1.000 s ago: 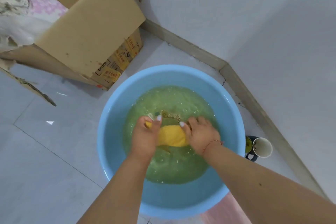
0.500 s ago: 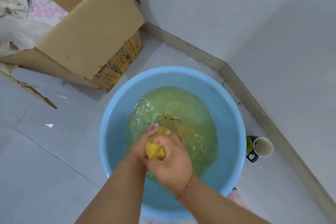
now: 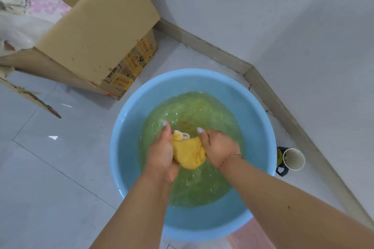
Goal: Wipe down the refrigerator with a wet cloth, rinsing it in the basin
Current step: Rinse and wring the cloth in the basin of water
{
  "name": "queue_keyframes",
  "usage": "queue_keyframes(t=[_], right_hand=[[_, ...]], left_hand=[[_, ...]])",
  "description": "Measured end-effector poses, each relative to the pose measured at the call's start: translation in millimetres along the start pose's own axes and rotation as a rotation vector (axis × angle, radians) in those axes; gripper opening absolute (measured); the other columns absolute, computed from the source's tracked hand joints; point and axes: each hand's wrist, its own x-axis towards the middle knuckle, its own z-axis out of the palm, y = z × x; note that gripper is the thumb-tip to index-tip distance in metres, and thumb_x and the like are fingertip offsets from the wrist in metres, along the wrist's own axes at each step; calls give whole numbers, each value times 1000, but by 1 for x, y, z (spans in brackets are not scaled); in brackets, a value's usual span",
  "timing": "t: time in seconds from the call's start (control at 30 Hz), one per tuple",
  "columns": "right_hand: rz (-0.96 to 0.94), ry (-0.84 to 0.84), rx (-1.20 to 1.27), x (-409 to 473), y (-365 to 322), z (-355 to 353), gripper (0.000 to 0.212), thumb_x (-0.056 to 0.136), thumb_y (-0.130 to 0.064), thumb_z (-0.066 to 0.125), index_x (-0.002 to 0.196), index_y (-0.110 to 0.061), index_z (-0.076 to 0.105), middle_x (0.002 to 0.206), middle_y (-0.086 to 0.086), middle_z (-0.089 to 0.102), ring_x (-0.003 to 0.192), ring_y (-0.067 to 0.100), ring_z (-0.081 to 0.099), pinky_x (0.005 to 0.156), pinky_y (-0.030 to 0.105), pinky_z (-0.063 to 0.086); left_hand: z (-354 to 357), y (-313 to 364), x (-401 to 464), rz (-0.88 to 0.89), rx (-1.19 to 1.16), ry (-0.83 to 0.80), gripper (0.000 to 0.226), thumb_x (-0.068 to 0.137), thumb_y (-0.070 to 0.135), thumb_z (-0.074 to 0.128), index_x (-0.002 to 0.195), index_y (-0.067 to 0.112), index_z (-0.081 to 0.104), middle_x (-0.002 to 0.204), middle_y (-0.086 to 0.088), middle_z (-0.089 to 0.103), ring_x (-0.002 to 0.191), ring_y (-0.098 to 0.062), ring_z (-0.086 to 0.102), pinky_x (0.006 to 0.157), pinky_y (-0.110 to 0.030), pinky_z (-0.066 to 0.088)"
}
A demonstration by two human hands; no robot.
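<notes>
- both forearms reaching in from the near edge, converging over the blue basin point(image 3: 125, 168) on the tiled floor point(image 3: 50, 178).
- left hand point(image 3: 162, 153) closed on the near-left end of the yellow cloth point(image 3: 189, 152), grip holding fabric, index finger stretched forward past the bundle.
- right hand point(image 3: 219, 147) closed on the far-right end of the same cloth, grip likewise full of fabric, thumb pointing forward; thin bracelet at that wrist.
- cloth bunched between the two grips, long axis running left to right from one grip to the other, sagging below them, just above or touching the greenish water point(image 3: 192, 188); contact with the surface hard to tell.
- small pale loop point(image 3: 183, 135) sticking out of the cloth just ahead of the left grip.
- equally near for both hands: one end each, so likely a counter-twist along that left-right axis to wring it out over the water.
- compared with half a second ago: hands then stacked, right over left, cloth nearly hidden in a tight ball; now spread apart with the cloth stretched and showing between them.
- beyond the right grip, outside the rim: white paper cup point(image 3: 293, 159) beside a dark mug.
- beyond the left grip, farther off: open cardboard box point(image 3: 97, 30) against the wall corner.
</notes>
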Motion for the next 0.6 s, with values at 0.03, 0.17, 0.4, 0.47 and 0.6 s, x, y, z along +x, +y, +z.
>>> queue_keyframes(t=[0.03, 0.17, 0.4, 0.47, 0.6], right_hand=[[17, -11, -87, 2, 12, 4, 56, 95, -60, 12, 106, -21, 49, 95, 1, 58, 90, 24, 55, 75, 35, 46], [15, -132, -471, -1, 41, 27, 59, 92, -61, 34, 130, -16, 38, 123, 6, 55, 117, 23, 50, 100, 41, 29], [-520, -186, -326, -24, -5, -23, 25, 78, -20, 63, 103, -22, 59, 109, 1, 62, 102, 19, 57, 86, 26, 44], [-655, -126, -95, -34, -23, -61, 28, 68, -18, 75, 95, -19, 65, 100, -1, 64, 89, 10, 50, 78, 16, 39], [-411, -138, 365, -38, -27, -125, 33, 51, -18, 63, 84, -21, 62, 81, -8, 56, 71, 3, 53, 60, 8, 40]], left_hand=[[-3, 2, 1, 36, 25, 43, 45, 95, 52, 44, 103, 11, 62, 103, -8, 68, 93, -25, 66, 82, -44, 55], [-37, -2, 10, 124, 694, 176, 30, 86, 41, 58, 114, 51, 54, 129, -5, 56, 110, -34, 61, 93, -41, 51], [-22, -14, -10, 673, 1233, -374, 76, 60, -2, 75, 123, 36, 56, 120, 15, 58, 115, 3, 50, 104, -11, 29], [-10, -6, -22, 494, 1016, -364, 60, 59, -1, 81, 98, 40, 60, 98, 19, 63, 93, 7, 57, 94, -15, 39], [15, 25, -56, 410, 713, -250, 29, 68, 4, 81, 81, 20, 61, 61, 14, 59, 55, -3, 54, 53, -20, 44]])
